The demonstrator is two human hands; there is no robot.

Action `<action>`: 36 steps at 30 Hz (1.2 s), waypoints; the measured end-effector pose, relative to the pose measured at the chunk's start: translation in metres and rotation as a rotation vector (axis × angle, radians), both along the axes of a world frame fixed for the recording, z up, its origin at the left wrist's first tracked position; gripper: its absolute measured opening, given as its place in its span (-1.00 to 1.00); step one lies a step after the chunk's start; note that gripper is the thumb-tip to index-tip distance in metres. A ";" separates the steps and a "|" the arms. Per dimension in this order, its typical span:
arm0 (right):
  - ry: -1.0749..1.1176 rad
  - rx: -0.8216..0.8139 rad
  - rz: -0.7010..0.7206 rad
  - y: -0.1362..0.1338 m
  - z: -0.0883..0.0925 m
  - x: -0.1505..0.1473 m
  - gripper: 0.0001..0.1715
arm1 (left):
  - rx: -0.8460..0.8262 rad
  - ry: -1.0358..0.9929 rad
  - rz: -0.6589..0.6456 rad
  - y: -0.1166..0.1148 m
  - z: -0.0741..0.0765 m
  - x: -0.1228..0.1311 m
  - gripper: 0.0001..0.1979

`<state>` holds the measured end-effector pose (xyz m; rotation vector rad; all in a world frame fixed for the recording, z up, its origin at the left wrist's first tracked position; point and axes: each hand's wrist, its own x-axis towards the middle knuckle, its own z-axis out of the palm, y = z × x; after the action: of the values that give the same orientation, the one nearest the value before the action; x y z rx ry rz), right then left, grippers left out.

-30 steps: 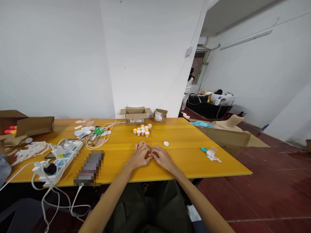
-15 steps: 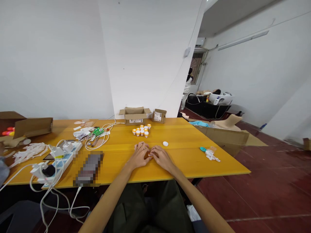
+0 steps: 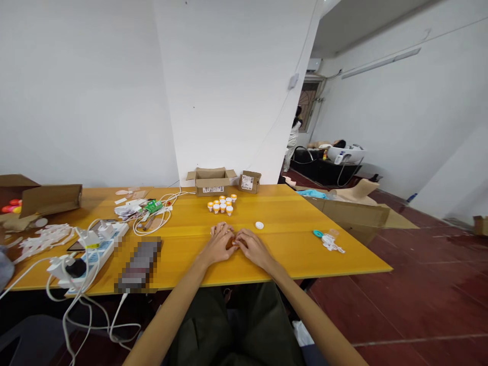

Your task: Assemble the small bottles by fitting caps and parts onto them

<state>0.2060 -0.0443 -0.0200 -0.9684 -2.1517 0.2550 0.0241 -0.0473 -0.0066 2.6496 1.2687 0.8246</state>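
My left hand (image 3: 219,245) and my right hand (image 3: 252,247) rest together on the yellow table (image 3: 290,249) near its front edge, fingertips meeting. Both are curled around a small orange thing (image 3: 233,244) that barely shows between the fingers. A loose white cap (image 3: 260,225) lies just beyond my right hand. Farther back stands a cluster of several small orange bottles with white caps (image 3: 222,203).
Two small cardboard boxes (image 3: 212,181) sit at the table's back edge. A white power strip with plugs and cables (image 3: 89,246) and a blurred dark object (image 3: 140,263) lie to the left. Small white and teal bits (image 3: 328,241) lie to the right. A person stands far off in the doorway (image 3: 295,133).
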 end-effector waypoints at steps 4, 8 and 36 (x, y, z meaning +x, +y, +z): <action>0.002 0.002 -0.006 0.000 -0.001 0.000 -0.80 | -0.009 -0.006 0.008 0.002 -0.003 -0.001 -0.91; 0.032 -0.012 -0.012 0.001 -0.003 -0.001 -0.81 | 0.012 -0.013 -0.004 0.002 -0.003 -0.001 -0.90; -0.013 0.172 -0.445 0.044 -0.025 0.050 -0.88 | 0.034 -0.178 0.306 0.008 0.010 -0.034 -0.69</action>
<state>0.2556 -0.0006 -0.0447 -1.3118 -1.8719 -0.1508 -0.0099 -0.0389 0.0032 2.3729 1.6454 1.1023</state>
